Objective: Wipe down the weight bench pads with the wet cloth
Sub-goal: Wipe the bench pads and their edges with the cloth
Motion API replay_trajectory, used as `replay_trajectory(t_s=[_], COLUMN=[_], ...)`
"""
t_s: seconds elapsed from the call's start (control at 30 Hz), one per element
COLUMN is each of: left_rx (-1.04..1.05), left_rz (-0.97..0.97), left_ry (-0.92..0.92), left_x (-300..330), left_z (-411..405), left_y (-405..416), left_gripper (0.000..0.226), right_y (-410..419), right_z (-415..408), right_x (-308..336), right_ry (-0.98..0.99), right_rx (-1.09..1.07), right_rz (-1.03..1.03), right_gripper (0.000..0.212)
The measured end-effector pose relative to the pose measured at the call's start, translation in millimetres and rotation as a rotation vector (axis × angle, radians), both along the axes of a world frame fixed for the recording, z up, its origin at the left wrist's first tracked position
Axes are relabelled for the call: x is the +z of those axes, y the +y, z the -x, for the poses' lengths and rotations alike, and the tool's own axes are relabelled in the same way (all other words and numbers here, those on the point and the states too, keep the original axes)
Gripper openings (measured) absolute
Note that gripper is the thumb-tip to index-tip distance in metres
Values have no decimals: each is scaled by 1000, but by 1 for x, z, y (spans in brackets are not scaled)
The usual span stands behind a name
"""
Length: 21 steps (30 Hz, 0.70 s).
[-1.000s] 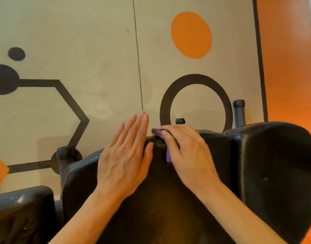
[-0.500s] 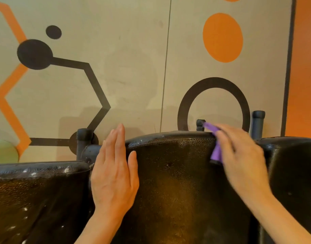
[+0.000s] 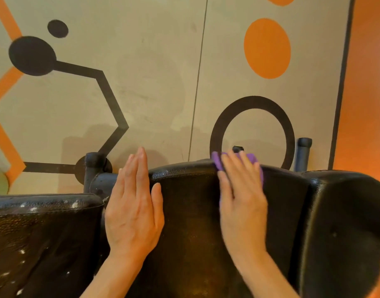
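1. Right hand [image 3: 241, 203] slid back left along the top edge of the middle pad [image 3: 189, 211], away from the right corner where it was half a second ago.
2. Now lying flat, fingers straight, on top of the purple cloth [image 3: 252, 158]; before, bent over the edge.
3. More purple cloth peeking out above and beside the fingers than before.
4. Left hand [image 3: 134, 209] a bit further up the pad's left edge, fingertips now above the top.

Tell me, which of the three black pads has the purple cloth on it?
The middle pad. The right hand presses the purple cloth on its top edge. The left pad and the right pad have no cloth on them.
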<state>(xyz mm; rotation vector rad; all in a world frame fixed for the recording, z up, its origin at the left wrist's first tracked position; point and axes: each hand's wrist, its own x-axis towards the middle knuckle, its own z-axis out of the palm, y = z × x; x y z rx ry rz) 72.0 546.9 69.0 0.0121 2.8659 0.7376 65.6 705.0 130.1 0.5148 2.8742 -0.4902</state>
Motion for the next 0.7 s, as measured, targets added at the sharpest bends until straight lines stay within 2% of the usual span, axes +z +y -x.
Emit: replay_trajectory(t_s=[0.07, 0.13, 0.17, 0.23, 0.3, 0.33, 0.37, 0.43, 0.5, 0.53, 0.6, 0.63, 0.7], left_rx=[-7, -7, 0, 8, 14, 14, 13, -4, -23, -24, -19, -18, -30], left_rz=[5, 2, -6, -17, -14, -19, -23, -10, -9, -11, -6, -3, -13], left_ry=[5, 8, 5, 8, 10, 5, -3, 1, -11, -21, -37, -45, -53], left_x=[0, -1, 0, 0, 0, 0, 0, 0, 0, 1, 0, 0, 2], left_z=[0, -1, -1, -1, 0, -1, -1, 0, 0, -1, -1, -1, 1], left_y=[-1, 0, 0, 0, 0, 0, 0, -1, -2, -2, -3, -3, -4], left_gripper=[58, 59, 59, 59, 59, 59, 59, 59, 59, 59, 60, 60, 59], right_y=[-38, -17, 7, 42, 30, 10, -11, -30, 2, 25, 56, 53, 10], right_z=[-2, -2, -5, -13, -9, -5, -2, 3, 5, 3, 2, 2, 12], right_x=[-13, -14, -10, 3, 1, -5, -11, -15, -9, -2, 14, 15, 8], right_ry=[25, -9, -11, 7, 56, 64, 74, 40, -34, -55, -41, -12, 36], right_rx=[273, 464, 463, 221, 6, -1, 77, 372, 517, 434, 65, -45, 13], right_rz=[-8, 2, 2, 33, 58, 32, 15, 32, 42, 41, 65, 41, 12], right_gripper=[43, 44, 45, 46, 43, 40, 39, 41, 42, 42, 43, 44, 35])
